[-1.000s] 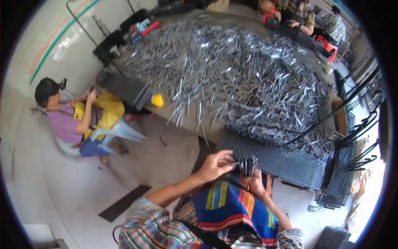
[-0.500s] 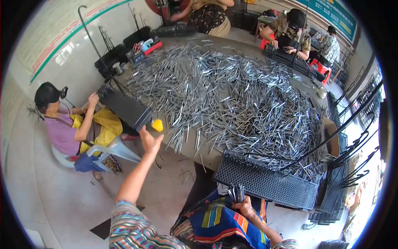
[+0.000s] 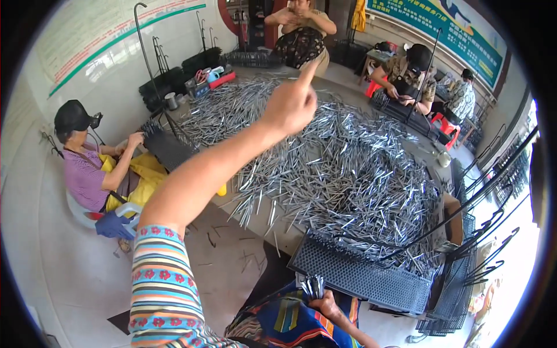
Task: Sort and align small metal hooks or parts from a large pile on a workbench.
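My left hand [image 3: 292,108] is raised over the table, its index finger stretched out and pointing up and away, the other fingers curled. Nothing shows in it. Beneath it spreads a wide heap of thin silvery metal strips [image 3: 354,168]. Low in front of me, my right hand [image 3: 328,305] is closed around a bundle of metal strips [image 3: 313,286], their ends fanned upward. It rests by the striped cloth [image 3: 290,316] on my lap. A black perforated rack [image 3: 360,272] lies at the table's near edge, just beyond that hand.
At the left a seated person [image 3: 87,174] works at a dark rack [image 3: 168,148]. Another person [image 3: 301,29] stands at the far side; others sit far right. Hooked black rods [image 3: 493,214] jut in from the right, near an open cardboard box [image 3: 452,220]. My forearm partly covers a yellow object [image 3: 222,189].
My left hand has swung up and right from near the yellow object, going from spread fingers to a pointing finger. The far person's hands have come up to the chest. My right hand keeps its bundle.
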### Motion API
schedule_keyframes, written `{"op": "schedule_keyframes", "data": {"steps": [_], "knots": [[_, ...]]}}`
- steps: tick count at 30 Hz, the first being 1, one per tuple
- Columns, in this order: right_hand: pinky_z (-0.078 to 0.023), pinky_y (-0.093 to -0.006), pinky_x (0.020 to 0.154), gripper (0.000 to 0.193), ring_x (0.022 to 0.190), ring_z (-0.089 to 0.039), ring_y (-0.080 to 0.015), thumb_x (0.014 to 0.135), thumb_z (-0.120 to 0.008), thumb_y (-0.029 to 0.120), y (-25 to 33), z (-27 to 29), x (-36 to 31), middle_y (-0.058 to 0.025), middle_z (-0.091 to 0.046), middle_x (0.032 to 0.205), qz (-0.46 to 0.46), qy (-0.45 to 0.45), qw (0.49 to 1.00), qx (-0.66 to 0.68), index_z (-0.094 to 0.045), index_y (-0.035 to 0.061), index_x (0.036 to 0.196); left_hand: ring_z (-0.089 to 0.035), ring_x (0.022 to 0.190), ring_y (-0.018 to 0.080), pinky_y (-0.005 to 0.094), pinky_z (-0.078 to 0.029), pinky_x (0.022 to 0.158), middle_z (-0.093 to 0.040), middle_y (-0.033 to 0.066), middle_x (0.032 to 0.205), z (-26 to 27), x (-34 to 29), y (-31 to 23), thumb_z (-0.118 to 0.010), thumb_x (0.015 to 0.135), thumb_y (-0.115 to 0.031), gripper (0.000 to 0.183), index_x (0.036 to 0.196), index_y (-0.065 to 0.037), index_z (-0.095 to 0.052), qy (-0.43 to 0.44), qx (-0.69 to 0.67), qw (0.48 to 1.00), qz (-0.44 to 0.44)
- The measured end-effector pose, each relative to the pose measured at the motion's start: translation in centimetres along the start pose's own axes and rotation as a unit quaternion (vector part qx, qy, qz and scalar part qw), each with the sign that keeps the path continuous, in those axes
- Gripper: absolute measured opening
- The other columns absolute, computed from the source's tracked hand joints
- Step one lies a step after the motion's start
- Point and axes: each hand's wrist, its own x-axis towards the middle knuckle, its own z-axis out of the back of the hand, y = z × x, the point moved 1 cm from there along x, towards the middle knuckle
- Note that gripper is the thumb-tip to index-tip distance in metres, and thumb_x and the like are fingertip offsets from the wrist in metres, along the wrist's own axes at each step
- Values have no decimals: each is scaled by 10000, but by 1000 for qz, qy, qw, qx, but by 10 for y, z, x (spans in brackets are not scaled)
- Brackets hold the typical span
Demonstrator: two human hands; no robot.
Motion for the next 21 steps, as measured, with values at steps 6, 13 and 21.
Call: {"op": "schedule_keyframes", "data": {"steps": [6, 13, 21], "knots": [[-420, -264, 545, 129, 576, -535, -107, 621, -679, -2, -7, 11, -6, -5, -594, 661, -28, -27, 998, 47, -620, 40, 728, -661, 673, 314, 406, -512, 632, -659, 180, 722, -21, 78, -36, -596, 749, -73, 539, 1242, 68, -428, -51, 18, 997, -55], [-406, -268, 509, 122, 533, -530, -137, 607, -617, -41, 15, 19, -20, -17, -555, 610, 39, -74, 983, 161, -585, 34, 699, -639, 845, 155, 303, -518, 787, -665, 93, 932, -81, -172, -90, -701, 819, -107, 424, 1173, 63, -542, 553, -431, 701, 136], [-414, -246, 525, 139, 577, -550, -110, 635, -632, -39, 60, 12, -30, -2, -593, 665, 27, -1, 990, 138, -643, 24, 759, -576, 1078, 175, 328, -461, 941, -593, 138, 1213, -133, -399, -104, -761, 803, -223, 574, 1256, 34, -520, 323, -517, 653, 448]]}}
